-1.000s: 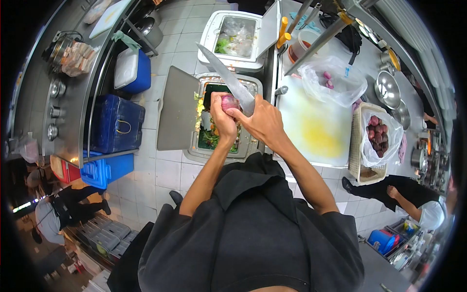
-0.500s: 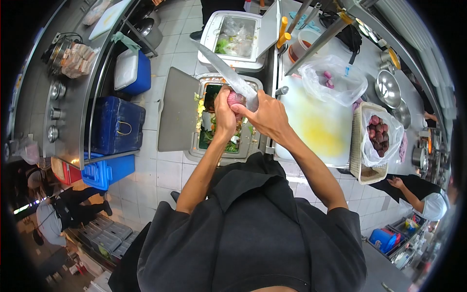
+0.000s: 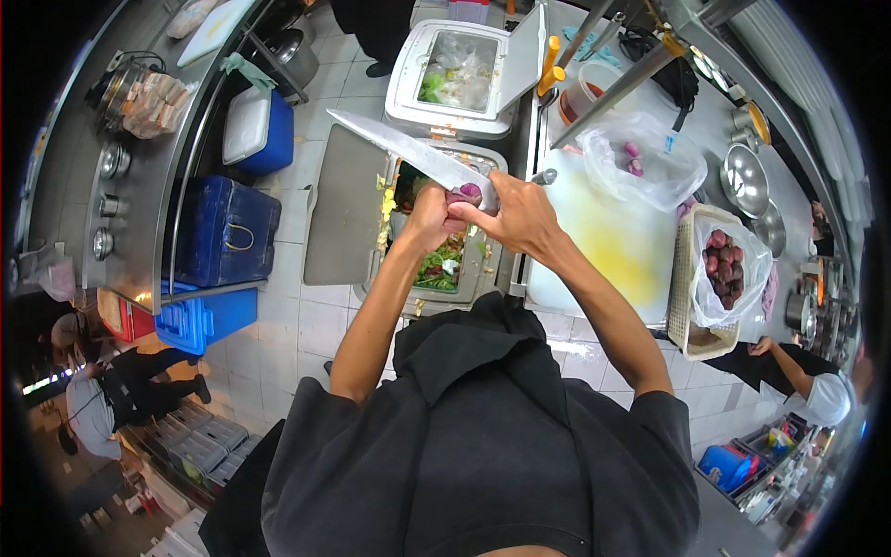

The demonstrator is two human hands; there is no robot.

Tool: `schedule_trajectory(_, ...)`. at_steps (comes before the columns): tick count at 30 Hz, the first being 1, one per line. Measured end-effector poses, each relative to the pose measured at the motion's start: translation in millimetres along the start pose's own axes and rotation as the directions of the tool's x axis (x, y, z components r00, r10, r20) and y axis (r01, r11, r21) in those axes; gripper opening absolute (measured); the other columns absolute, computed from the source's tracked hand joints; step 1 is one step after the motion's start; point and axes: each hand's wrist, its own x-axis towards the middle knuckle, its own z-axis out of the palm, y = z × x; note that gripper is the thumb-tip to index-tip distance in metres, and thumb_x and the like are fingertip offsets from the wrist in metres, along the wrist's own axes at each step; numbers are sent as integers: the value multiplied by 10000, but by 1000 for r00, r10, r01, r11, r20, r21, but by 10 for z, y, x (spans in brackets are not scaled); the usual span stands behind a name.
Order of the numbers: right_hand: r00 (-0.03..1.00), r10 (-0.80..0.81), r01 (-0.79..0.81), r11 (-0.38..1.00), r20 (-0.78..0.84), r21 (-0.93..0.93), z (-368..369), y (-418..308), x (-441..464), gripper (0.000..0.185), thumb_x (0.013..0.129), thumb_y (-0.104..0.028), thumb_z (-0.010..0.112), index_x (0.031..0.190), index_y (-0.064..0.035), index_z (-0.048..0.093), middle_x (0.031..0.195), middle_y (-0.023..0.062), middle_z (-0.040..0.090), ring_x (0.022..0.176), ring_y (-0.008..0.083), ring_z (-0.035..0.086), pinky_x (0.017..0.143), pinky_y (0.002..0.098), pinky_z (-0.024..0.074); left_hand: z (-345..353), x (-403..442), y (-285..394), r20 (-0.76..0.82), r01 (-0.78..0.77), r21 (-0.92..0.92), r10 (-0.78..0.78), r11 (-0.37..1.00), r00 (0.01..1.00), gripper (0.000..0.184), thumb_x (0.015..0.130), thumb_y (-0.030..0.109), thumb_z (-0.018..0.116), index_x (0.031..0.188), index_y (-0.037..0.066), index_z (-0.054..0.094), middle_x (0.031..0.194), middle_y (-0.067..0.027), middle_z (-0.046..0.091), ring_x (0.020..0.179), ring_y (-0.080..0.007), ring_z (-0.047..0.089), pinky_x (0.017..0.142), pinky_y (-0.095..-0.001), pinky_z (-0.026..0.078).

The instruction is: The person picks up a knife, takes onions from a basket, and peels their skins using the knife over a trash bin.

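Faded black top (image 3: 501, 455), loose short sleeves (image 3: 666, 441), folded black cloth (image 3: 464, 345) in front, bare forearms (image 3: 608, 311), bare fingers (image 3: 507, 187)

the left grip (image 3: 430, 219) holds a purple onion (image 3: 465, 194) over an open bin (image 3: 490, 278); the right grip (image 3: 516, 219) holds a large knife (image 3: 408, 149) by the onion.

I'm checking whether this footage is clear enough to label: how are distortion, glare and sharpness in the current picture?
Head view: the lens visibly bows the steel counter on the left, and the corners go black; head view: bright highlights glint on the metal bowl; head view: the knife and onion read clearly, while the far right edge looks smeared.
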Motion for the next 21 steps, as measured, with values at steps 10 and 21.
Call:
schedule_trajectory(10, 955, 243, -288, 899, 172, 330, -74, -167, 92, 682, 837, -579, 674, 818, 100, 622, 627, 268, 607, 583, 398, 632, 576, 435, 502, 283, 87, -44, -345, -274, 82, 285, 958, 894, 333, 1011, 316, 354, 836, 115, 553, 649, 25, 500, 474, -59, 401, 391, -249, 271)
schedule_trajectory(21, 989, 115, -74, 925, -90, 371, -10, -68, 203, 562, 816, -488, 738, 747, 43, 568, 702, 222, 619, 598, 387, 620, 555, 423, 488, 160, 15, -6, -137, -237, -107, 221, 966, 966, 320, 1001, 434, 445, 920, 153, 575, 695, 67, 519, 475, -38, 392, 412, -218, 274)
